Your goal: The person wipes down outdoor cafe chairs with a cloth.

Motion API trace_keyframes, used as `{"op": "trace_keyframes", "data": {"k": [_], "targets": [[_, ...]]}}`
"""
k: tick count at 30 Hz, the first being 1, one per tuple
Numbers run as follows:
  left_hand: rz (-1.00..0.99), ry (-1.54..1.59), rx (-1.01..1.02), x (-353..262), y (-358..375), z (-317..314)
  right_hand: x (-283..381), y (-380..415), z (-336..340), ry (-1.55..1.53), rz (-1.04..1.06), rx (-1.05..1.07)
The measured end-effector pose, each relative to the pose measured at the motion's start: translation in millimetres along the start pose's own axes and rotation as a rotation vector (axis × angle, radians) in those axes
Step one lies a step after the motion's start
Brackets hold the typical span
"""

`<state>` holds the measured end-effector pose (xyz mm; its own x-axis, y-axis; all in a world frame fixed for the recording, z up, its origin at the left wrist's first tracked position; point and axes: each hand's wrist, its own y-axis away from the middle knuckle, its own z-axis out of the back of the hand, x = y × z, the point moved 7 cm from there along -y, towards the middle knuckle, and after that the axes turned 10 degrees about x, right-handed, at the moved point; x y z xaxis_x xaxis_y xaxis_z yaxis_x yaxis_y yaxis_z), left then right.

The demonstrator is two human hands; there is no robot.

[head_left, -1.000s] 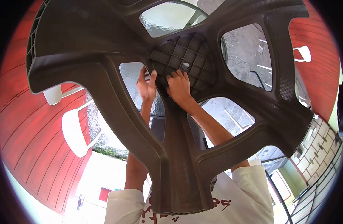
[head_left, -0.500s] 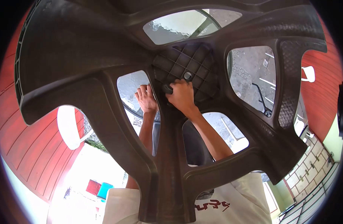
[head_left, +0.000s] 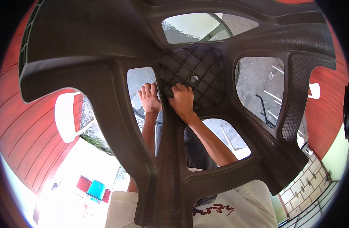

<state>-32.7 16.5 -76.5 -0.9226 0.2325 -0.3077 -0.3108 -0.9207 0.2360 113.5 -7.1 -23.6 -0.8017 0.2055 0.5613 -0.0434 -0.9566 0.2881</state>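
A large dark brown plastic piece (head_left: pixel 102 87) with several rounded openings and a ribbed square panel (head_left: pixel 205 68) spans most of the view. My left hand (head_left: pixel 149 99) shows through the opening left of the panel, its fingers curled against the edge of the frame bar. My right hand (head_left: pixel 182 99) is on the near side, at the panel's lower left, closed on a small dark object (head_left: pixel 168 91). A round hole (head_left: pixel 194 79) lies in the panel, right of that hand.
A white chair (head_left: pixel 65 117) stands at the left, before a red wall (head_left: pixel 34 129). A teal chair (head_left: pixel 96 189) is at lower left. Another white chair (head_left: pixel 314 91) shows at the right. Glass shows through the top opening (head_left: pixel 189 26).
The brown piece has tilted and shifted slightly in view, its left edge further down the side and its lower right end lower. My right hand has moved slightly left.
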Motion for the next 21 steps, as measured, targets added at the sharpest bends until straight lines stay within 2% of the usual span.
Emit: {"op": "trace_keyframes", "data": {"k": [6,9,10,13,16,19,21], "targets": [[-0.009,0.026,-0.014,-2.0,0.5,1.5,-11.2,-0.6,-10.6,-0.205,0.013,0.121],[-0.001,-0.004,0.002,-1.7,0.0,3.7,-23.3,-15.2,-7.6,-0.394,0.059,0.477],[-0.01,0.025,-0.004,-6.7,2.4,8.8,-24.8,-17.0,2.7,-0.418,0.04,0.443],[0.005,0.014,0.038,-6.0,1.1,11.9,-13.7,-14.8,31.0,-0.128,-0.026,0.085],[-0.005,0.016,0.006,-2.7,-0.4,6.7,-2.0,-9.1,16.4,-0.015,0.061,0.049],[-0.005,-0.001,-0.006,1.4,-1.2,1.3,3.0,-9.9,5.6,0.036,0.043,0.103],[-0.002,-0.008,0.013,2.6,-1.7,-2.5,-4.2,-14.1,-8.8,-0.006,-0.03,0.273]]}}
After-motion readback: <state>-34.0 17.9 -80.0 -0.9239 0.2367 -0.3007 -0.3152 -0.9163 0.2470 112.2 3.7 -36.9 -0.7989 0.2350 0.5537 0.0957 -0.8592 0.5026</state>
